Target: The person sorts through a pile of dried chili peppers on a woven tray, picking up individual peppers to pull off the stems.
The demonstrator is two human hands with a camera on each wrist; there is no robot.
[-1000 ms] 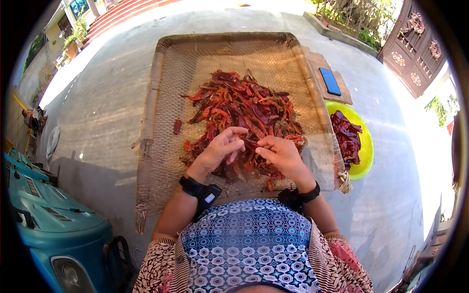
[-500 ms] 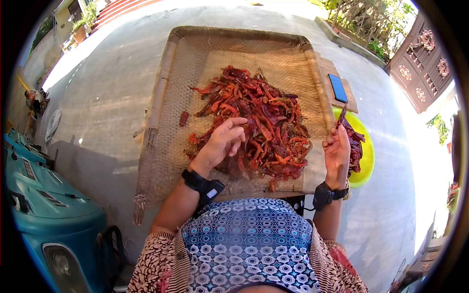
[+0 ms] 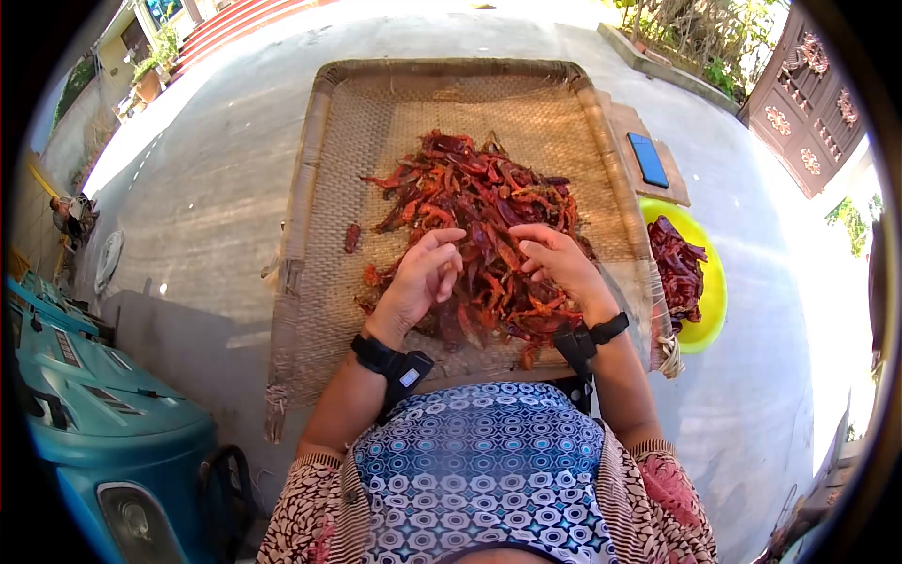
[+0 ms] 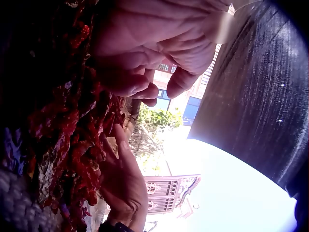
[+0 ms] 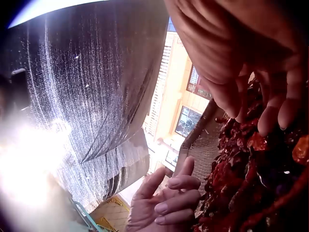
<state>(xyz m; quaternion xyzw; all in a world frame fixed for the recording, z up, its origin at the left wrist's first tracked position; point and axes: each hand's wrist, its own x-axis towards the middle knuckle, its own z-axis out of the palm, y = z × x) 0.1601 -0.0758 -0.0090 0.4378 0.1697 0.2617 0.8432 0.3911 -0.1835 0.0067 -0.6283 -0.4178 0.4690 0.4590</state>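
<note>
A heap of dried red chillies [image 3: 489, 202] lies in the middle of a rectangular woven tray [image 3: 334, 188]. Over the heap's near left part is my left hand [image 3: 418, 282], palm inward, fingers loosely bent; nothing shows between them in the left wrist view. Facing it from the right, my right hand [image 3: 566, 271] hovers over the chillies. In the right wrist view its fingers [image 5: 273, 113] hang relaxed and downward close to the heap, with no chilli in them. A yellow-green basin [image 3: 711, 282] with darker red chillies [image 3: 676, 268] stands beyond the tray's right side.
A blue phone [image 3: 648, 160] rests on a flat brown board [image 3: 620, 122] by the tray's right edge. One loose chilli [image 3: 352, 238] lies left of the heap. A teal vehicle [image 3: 122, 414] stands at the near left on the concrete floor [image 3: 197, 216].
My right hand went from beside the left out to the basin with a dried chilli, and is now back over the heap without it. My left hand has stayed nearly in place.
</note>
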